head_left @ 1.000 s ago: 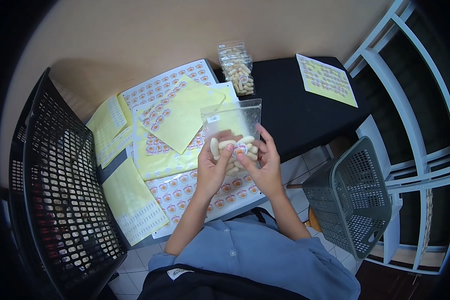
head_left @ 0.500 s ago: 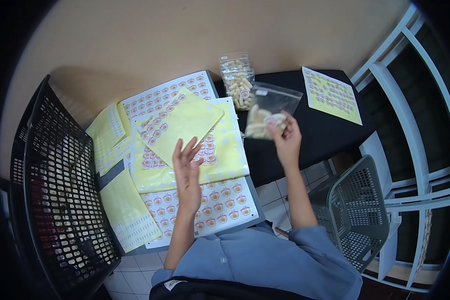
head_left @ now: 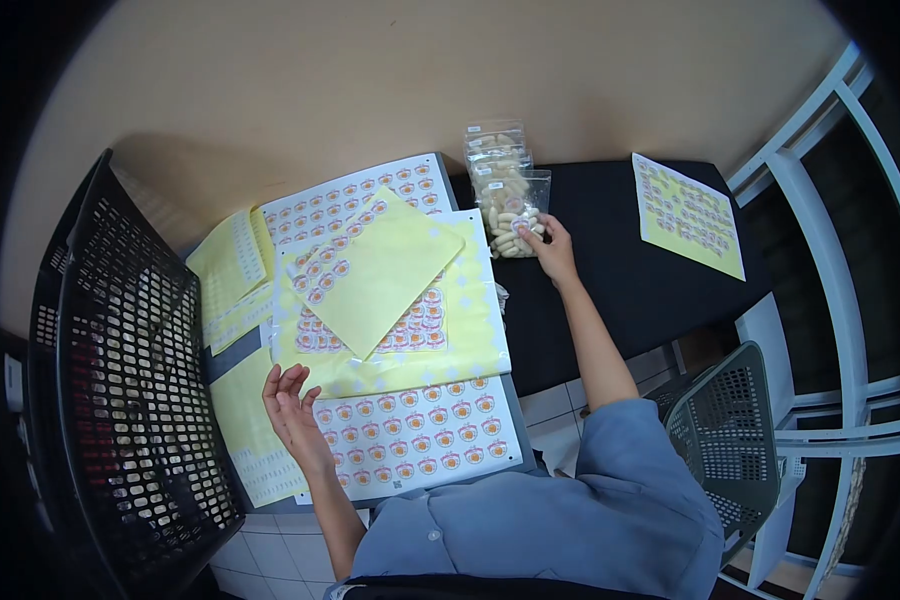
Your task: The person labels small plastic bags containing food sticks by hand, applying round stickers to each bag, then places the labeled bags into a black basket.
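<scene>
My right hand [head_left: 552, 250] pinches the lower right side of a clear zip bag [head_left: 518, 215] of pale, finger-shaped pieces. The bag leans at the front of a row of similar filled bags [head_left: 495, 138]. A small round sticker shows on its front. My left hand [head_left: 292, 410] hovers over the left papers, palm up, with its fingers loosely apart and nothing in them. Nearby, a yellow sticker sheet [head_left: 380, 270], turned at an angle with a few round stickers along one edge, lies on more sticker sheets and a large yellow-backed sheet [head_left: 400, 378].
Tall black perforated crates [head_left: 140, 380] stand at the left. Yellow backing sheets [head_left: 232, 260] lie beside them. Another sticker sheet [head_left: 685, 215] rests on the black-covered table [head_left: 600, 280]. A dark green basket [head_left: 725, 440] and a white metal frame [head_left: 835, 270] are at the right.
My right hand has carried the bag away from me and set it against the front of the row. My left hand has moved left and nearer to me, off the sheets in the middle.
</scene>
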The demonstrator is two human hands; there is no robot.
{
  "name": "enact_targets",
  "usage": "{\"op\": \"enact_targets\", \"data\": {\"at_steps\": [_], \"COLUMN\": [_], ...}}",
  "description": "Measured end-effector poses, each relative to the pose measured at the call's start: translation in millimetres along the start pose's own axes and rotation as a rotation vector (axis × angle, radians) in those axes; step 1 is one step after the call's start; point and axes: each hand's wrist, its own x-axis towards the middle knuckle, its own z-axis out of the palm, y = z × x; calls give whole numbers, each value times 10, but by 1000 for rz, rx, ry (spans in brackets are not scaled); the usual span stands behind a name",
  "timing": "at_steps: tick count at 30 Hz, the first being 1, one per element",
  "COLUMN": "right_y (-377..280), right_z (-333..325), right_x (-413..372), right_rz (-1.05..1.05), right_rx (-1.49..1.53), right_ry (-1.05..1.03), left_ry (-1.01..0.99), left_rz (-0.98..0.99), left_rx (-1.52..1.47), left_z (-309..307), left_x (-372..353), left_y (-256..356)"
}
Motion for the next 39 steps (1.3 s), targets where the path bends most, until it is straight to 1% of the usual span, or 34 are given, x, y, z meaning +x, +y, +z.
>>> {"op": "enact_targets", "data": {"at_steps": [2,3,4,6,7,9,10,12,13,15,16,18,19,20,21,22,24,25,26,27,28,30,31,32,34,35,36,37,38,39], "right_y": [-76,-145,-217,-313,-307,-273,-262,-257,-247,-237,-245,-344,-447,-651,-826,-1033,-1745,-2059,-2365,-2699,-3038,-3694,-3972,-4239,-4788,-4933,-5066,-5209,-5228,-5218], "right_z": [-6,-13,-20,-26,-19,0,2,6,19,43,40,59,63,84,86,162,514,725,952,1217,1509,2094,2380,2661,3227,3531,3802,3983,4310,4587], "right_x": [13,-24,-65,-131,-139,-169,-183,-204,-224,-275,-284,-322,-297,-247,-147,-57,-13,20,44,32,-15,-131,-213,-331,-723,-856,-998,-1217,-1318,-1495], "right_rz": [-54,-33,-35,-40,-43,-1,-3,84,79,40,33,-154,-192,-230,-368,-509,-541,-634,-726,-809,-890,-1170,-1266,-1363,-1492,-1509,-1522,-1715,-1954,-2070], "right_rx": [-99,-308,-308,-641,-641,-524,-524,-480,-479,-562,-561,-703,-687,-668,-690,-704,-590,-586,-580,-507,-433,-369,-382,-397,-399,-506,-619,-796,-824,-864], "right_ry": [25,75,74,157,156,142,141,173,169,249,242,410,426,436,408,377,295,240,187,86,-11,-189,-239,-287,-614,-752,-886,-868,-841,-895], "left_ry": [8,11,13,4,5,-13,-11,-4,1,-1,8,33,56,13,-25,36,68,112,103,90,125,45,22,46,-71,-27,-6,51,106,138], "left_rz": [4,7,9,6,7,-10,-9,-6,-3,14,18,66,71,132,191,153,147,154,127,96,100,16,-26,-22,14,-55,-52,-125,-199,-299], "left_rx": [0,-2,-3,6,5,14,13,2,1,0,-1,33,37,119,204,183,229,238,305,369,375,498,514,519,709,713,714,696,674,740], "left_z": [-24,-42,-63,-118,-143,-203,-232,-291,-334,-431,-476,-597,-678,-766,-849,-855,-1020,-1109,-1202,-1290,-1377,-1560,-1636,-1746,-1949,-2026,-2099,-2167,-2222,-2270], "left_x": [1,3,0,-9,-13,-31,-41,-59,-71,-103,-117,-183,-224,-273,-330,-400,-533,-602,-678,-755,-836,-979,-1040,-1083,-1167,-1216,-1262,-1308,-1353,-1394], "left_y": [5,6,-2,-26,-33,-38,-33,-16,-6,18,33,80,115,161,209,297,327,342,356,376,398,469,535,546,543,554,571,604,648,715]}}
